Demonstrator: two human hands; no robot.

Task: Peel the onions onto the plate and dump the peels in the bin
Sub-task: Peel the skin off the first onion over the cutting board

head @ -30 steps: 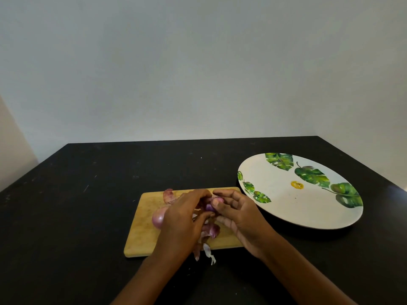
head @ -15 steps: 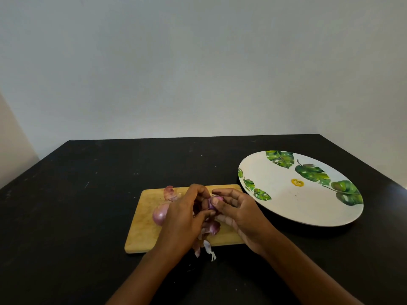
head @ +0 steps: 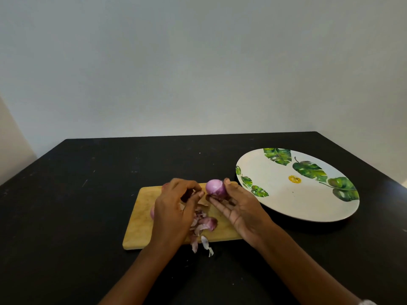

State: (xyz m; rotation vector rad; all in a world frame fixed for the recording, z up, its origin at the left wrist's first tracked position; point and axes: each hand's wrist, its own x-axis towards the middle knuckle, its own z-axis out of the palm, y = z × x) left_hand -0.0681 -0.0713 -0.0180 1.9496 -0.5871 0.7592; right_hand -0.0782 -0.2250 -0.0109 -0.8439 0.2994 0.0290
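Note:
A peeled purple onion (head: 215, 189) sits between the thumb and fingers of my right hand (head: 239, 211), just above the wooden cutting board (head: 141, 219). My left hand (head: 176, 212) hovers over the board's middle with its fingertips pinching a dry piece of peel (head: 199, 198) beside the onion. Loose purple peels (head: 203, 225) lie on the board's front edge and spill onto the table. Another onion (head: 152, 213) peeks out left of my left hand, mostly hidden. The white plate with green leaves (head: 293, 194) lies to the right with nothing on it.
The black table (head: 77, 205) stretches wide to the left and front. A plain pale wall stands behind its far edge. No bin shows in view.
My hands have drawn apart. The right hand has turned palm-up and lifted the onion into sight, while the left hand has pulled a piece of peel away from it.

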